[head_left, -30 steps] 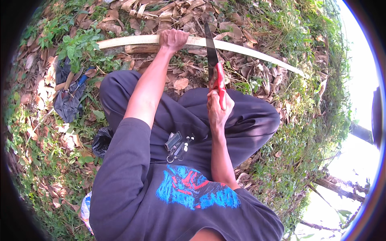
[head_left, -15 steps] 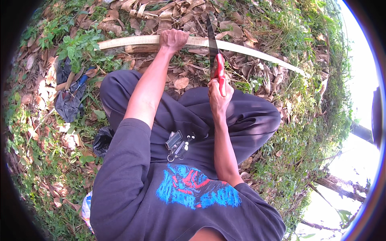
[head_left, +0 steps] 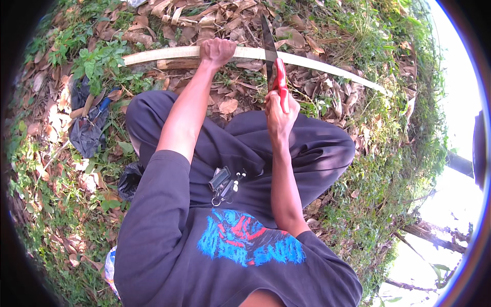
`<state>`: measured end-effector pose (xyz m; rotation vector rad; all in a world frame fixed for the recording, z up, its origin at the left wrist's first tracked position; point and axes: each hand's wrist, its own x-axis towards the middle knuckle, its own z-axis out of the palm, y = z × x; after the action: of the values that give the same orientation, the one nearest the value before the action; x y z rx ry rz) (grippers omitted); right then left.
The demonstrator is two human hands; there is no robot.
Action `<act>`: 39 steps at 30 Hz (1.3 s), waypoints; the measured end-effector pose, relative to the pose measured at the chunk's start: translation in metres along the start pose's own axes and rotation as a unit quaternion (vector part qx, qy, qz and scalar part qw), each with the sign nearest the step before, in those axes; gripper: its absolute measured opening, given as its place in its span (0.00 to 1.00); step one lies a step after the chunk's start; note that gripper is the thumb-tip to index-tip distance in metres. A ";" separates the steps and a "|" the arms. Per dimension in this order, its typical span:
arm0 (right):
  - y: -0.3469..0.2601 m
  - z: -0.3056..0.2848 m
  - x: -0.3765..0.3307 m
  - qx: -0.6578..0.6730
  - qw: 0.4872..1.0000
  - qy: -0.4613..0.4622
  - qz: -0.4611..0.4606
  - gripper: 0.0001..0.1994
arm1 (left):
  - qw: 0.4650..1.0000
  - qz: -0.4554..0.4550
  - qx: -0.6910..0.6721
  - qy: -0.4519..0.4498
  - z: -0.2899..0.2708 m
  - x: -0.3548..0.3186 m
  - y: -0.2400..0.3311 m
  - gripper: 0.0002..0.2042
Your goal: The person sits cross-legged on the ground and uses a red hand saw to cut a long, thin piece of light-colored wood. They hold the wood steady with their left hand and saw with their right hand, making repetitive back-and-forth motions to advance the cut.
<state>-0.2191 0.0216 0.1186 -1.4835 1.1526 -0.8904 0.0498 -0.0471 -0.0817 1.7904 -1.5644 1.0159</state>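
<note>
Saw (head_left: 280, 77), red-handled, sits in the right hand (head_left: 282, 116), fingers wrapped round the grip; dark blade points far and crosses the pale, curved strip (head_left: 312, 63). Strip runs left to right on the far side of the crossed legs (head_left: 317, 138), above leaf litter (head_left: 228, 106). Left hand (head_left: 217, 51) is closed over the strip, left of the blade. Brown wood piece (head_left: 179, 63) lies just near of the strip, at left; whether it bears any weight, cannot tell. Kerf too small to make out.

Judgement on good sawing here: left fist firm, pinning the strip against rocking; blade square to the strip's run; long, light strokes, wrist in line with the blade; left knuckles well clear of the teeth; long right end kept from twisting and pinching the cut.
</note>
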 end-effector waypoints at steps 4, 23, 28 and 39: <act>0.019 0.002 0.020 -0.023 1.000 0.000 0.004 0.09 | 0.999 0.015 0.016 0.045 -0.005 0.015 0.006 0.13; 0.013 -0.006 -0.015 -0.006 1.000 -0.006 0.017 0.09 | 1.000 0.017 -0.015 0.001 0.002 0.011 -0.005 0.18; 0.029 -0.006 0.023 -0.039 0.999 0.004 0.018 0.10 | 0.942 -0.132 -0.102 -0.293 -0.030 0.038 0.019 0.23; 0.015 -0.003 -0.029 0.015 0.999 0.001 0.034 0.08 | 0.950 -0.119 -0.127 -0.260 -0.023 0.031 0.003 0.20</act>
<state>-0.2334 0.0484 0.1055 -1.4111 1.1793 -0.8599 0.0437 -0.0467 -0.0432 2.0960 -1.6239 0.2172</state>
